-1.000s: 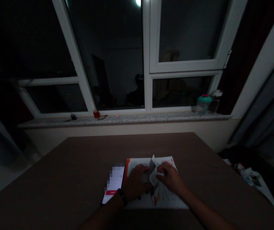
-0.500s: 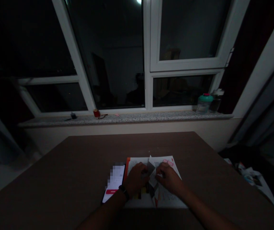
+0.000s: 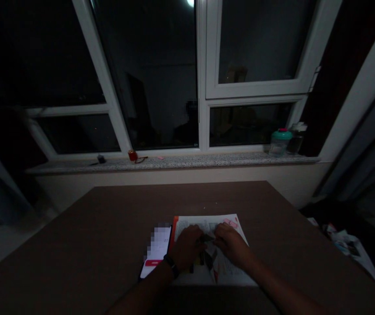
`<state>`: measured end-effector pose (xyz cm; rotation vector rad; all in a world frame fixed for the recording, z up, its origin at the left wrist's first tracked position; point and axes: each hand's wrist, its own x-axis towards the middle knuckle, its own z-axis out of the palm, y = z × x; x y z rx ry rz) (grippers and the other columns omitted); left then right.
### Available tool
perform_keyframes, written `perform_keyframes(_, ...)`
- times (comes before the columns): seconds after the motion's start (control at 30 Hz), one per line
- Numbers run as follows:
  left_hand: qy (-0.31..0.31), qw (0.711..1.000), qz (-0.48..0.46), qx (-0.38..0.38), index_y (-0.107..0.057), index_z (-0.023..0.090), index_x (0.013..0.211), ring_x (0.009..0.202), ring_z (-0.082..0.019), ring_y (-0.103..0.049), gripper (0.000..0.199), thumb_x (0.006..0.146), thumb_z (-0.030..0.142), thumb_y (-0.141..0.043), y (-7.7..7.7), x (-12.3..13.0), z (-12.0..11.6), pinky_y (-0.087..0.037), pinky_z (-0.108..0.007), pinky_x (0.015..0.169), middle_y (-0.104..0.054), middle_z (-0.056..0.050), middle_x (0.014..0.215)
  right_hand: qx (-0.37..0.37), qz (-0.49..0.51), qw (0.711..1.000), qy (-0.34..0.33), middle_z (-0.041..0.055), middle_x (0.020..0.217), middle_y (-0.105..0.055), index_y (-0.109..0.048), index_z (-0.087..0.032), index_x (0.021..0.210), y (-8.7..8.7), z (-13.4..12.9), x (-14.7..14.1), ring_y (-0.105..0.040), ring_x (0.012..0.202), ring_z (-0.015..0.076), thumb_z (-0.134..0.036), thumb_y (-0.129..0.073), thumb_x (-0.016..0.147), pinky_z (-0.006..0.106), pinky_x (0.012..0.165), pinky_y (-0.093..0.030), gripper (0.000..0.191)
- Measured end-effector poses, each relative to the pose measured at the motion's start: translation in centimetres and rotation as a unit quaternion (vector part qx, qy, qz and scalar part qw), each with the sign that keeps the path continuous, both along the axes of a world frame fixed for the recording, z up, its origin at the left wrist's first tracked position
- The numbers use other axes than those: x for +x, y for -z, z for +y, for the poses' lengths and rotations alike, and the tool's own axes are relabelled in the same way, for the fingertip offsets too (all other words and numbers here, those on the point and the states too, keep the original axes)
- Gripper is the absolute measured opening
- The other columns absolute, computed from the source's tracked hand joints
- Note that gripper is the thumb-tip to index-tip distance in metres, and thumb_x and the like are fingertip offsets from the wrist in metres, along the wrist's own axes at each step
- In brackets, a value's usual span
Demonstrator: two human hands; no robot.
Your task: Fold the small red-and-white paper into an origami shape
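Observation:
A folded piece of printed paper (image 3: pixel 210 259) is between my hands, its creased lower point showing white, dark and red. My left hand (image 3: pixel 186 248), with a dark band at the wrist, pinches the paper's upper left side. On the other side, my right hand (image 3: pixel 232 246) is closed on the upper right side with bent fingers. The fingertips hide part of the folds. Beneath both hands lies a printed book or booklet (image 3: pixel 240 274) with an orange left edge. Pink marks or slips (image 3: pixel 230 223) show at its upper right.
A lit phone (image 3: pixel 156 256) lies left of the booklet on the brown table (image 3: pixel 125 210). Along the stone windowsill (image 3: pixel 187 161) stand a small red jar (image 3: pixel 132 155), a dark little bottle (image 3: pixel 101 159) and a teal-lidded bottle (image 3: pixel 279 142). Papers (image 3: pixel 346 243) lie beyond the table's right edge.
The paper's raised upper tip has come down between my hands, and its upper part now looks flatter and darker. Both hands stay on the paper, with the fingers slightly shifted.

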<state>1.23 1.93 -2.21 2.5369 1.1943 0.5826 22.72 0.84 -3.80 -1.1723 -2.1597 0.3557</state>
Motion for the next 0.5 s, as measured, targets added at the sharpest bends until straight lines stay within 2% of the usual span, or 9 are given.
perform_keyframes(0.13,-0.012,1.000,0.008,0.022,-0.059,0.018,0.092,0.096,-0.023,-0.053,0.007,0.087,0.015,-0.063,0.1,0.5,0.4,-0.040,-0.034,0.085,-0.060,-0.005,0.099,0.020,-0.036,0.999,0.019,0.0023,0.083,-0.059,-0.055,-0.020,0.074,-0.3,0.4,-0.1,-0.052,0.086,0.0208,-0.012,-0.061,0.086,0.032,0.079,-0.038,0.015)
perform_keyframes(0.27,-0.003,0.999,0.017,0.035,-0.059,0.017,0.090,0.095,-0.022,-0.052,0.006,0.089,0.012,-0.061,-0.1,0.6,0.3,-0.040,-0.034,0.085,-0.060,-0.004,0.097,0.011,-0.036,0.999,0.014,0.0036,0.087,-0.060,-0.062,-0.020,0.085,-0.6,0.3,-0.2,-0.053,0.090,0.0216,-0.012,-0.059,0.088,0.032,0.081,-0.039,0.009)
perform_keyframes(0.37,0.008,0.999,0.022,0.038,-0.060,0.018,0.090,0.095,-0.021,-0.052,0.008,0.091,0.010,-0.058,-0.3,0.7,0.1,-0.040,-0.033,0.086,-0.059,-0.004,0.097,0.005,-0.027,1.000,-0.006,0.0041,0.091,-0.062,-0.065,-0.021,0.091,-0.9,0.0,-0.2,-0.053,0.093,0.0213,-0.010,-0.055,0.089,0.032,0.083,-0.040,0.015)
perform_keyframes(0.5,0.014,0.999,0.034,0.040,-0.062,0.017,0.091,0.096,-0.021,-0.052,0.014,0.091,0.006,-0.055,-0.8,0.9,-0.2,-0.040,-0.033,0.085,-0.059,-0.004,0.098,0.008,-0.047,0.999,-0.025,0.0045,0.089,-0.062,-0.068,-0.021,0.087,-1.5,-0.2,-0.2,-0.054,0.090,0.0207,-0.009,-0.053,0.090,0.032,0.080,-0.040,0.019)
